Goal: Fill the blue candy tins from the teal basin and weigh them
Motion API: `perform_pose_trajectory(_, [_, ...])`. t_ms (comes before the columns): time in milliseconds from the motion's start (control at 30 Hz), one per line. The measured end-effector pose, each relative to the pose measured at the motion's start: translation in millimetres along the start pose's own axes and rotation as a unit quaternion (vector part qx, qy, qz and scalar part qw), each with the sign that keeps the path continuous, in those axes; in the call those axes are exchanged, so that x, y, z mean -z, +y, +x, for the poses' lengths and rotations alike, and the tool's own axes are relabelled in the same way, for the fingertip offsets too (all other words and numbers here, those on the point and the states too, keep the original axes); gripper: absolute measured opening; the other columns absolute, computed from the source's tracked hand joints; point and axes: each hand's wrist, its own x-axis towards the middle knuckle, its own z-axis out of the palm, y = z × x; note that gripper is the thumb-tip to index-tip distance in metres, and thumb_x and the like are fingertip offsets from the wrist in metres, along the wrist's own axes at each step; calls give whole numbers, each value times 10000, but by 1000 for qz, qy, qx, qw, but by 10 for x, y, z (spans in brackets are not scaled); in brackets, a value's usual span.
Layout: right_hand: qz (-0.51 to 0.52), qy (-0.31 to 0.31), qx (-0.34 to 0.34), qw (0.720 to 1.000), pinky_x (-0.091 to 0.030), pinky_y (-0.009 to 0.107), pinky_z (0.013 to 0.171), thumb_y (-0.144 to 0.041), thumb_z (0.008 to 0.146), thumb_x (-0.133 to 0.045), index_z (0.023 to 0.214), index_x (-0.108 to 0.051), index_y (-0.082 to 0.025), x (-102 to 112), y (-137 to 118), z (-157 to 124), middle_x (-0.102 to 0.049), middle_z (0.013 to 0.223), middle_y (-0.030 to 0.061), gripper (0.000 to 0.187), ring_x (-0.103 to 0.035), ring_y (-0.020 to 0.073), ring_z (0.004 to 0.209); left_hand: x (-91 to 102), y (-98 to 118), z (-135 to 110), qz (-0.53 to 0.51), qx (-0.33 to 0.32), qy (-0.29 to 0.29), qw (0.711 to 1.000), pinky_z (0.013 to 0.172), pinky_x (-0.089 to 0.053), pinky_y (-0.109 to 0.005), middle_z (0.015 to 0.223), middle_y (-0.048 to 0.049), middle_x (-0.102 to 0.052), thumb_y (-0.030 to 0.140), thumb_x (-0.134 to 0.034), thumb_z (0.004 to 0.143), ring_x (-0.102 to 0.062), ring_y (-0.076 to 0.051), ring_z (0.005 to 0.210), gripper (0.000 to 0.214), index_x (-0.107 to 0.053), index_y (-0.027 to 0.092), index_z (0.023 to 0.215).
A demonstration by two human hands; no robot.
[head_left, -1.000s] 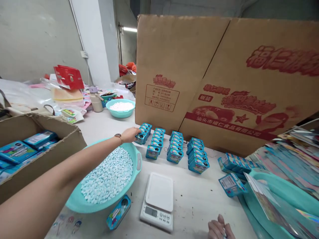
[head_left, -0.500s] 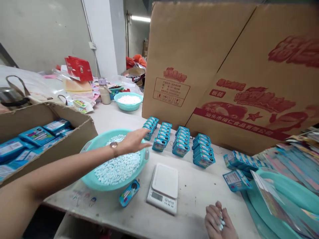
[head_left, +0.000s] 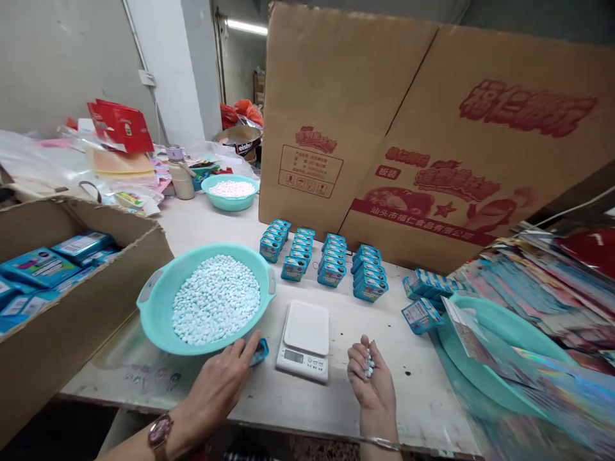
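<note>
My left hand [head_left: 221, 379], with a watch on its wrist, is palm down over a small blue candy box [head_left: 260, 353] at the front of the table. Its fingers are closed on the box, and only one end of it shows. Several pale blue candies [head_left: 369, 365] lie in my right hand [head_left: 371, 376], palm up with curled fingers, right of the scale. Between my hands stands a white kitchen scale [head_left: 305, 339] with a bare platform. Behind my left hand, a turquoise basin [head_left: 156, 320] holds a heap of pale blue candies [head_left: 216, 299].
Rows of blue boxes [head_left: 331, 264] stand before a large carton [head_left: 317, 89]. An open carton [head_left: 96, 320] of blue boxes is at left. At right are a tipped blue box [head_left: 421, 315], another turquoise basin [head_left: 446, 346] and stacked cards [head_left: 523, 282]. Farther back sits a smaller basin [head_left: 230, 202].
My left hand has come back from near the box rows, down to the blue box by the basin. My right hand, still holding candies, has moved left and up in view. The view has shifted.
</note>
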Motion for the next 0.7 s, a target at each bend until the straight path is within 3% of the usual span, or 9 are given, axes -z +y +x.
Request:
perform_pose_trajectory(133, [42,8,7,999,-310,123,366,-159,801,-726,897,-628,-167,172,-66,-39,-491,626,-74,138,-450,32,461,173,-14,91,-96,-50,76,991,916,-545,-370,1294,-100,-606,147,-443,916,-628,-245,1118,635,-228,269,1500])
perform_pose_trajectory(267, [65,19,34,997,-316,133,359,-174,786,-739,900,-644,-148,315,-95,-76,-485,599,-76,151,-443,33,438,385,184,569,-159,-113,106,975,987,-510,-398,1354,-96,-568,168,-483,907,-573,-253,1207,659,-221,278,1502])
perform_pose_trajectory(400, [78,29,30,996,-301,133,356,-163,794,-719,921,-650,-142,331,-77,-80,-472,581,-85,147,-428,31,427,236,460,1171,-190,-156,77,966,1016,-485,-448,1355,-125,-569,147,-506,881,-558,-268,1225,647,-279,212,1484])
perform_pose_trajectory(500, [87,45,30,995,-307,129,362,-135,768,-724,947,-647,-132,315,-109,-81,-469,584,-88,195,-432,30,437,54,585,1428,-192,-161,39,967,1026,-473,-472,1330,-137,-585,131,-524,871,-564,-275,1226,639,-309,200,1469])
perform_pose_trajectory(600, [92,78,44,992,-338,124,379,-121,762,-710,967,-641,-137,317,-183,-86,-475,599,-84,217,-450,36,467,104,591,1417,-214,-153,50,964,1083,-426,-503,1439,-173,-480,215,-616,853,-468,-304,1334,772,-207,202,1508])
perform_pose_trajectory(700, [102,141,68,982,-433,138,445,-120,757,-694,988,-632,-139,328,-254,-85,-529,668,-53,240,-508,52,551,387,455,1197,-250,-104,132,954,1156,-333,-544,1562,-175,-295,386,-693,819,-299,-332,1441,946,-100,219,1537])
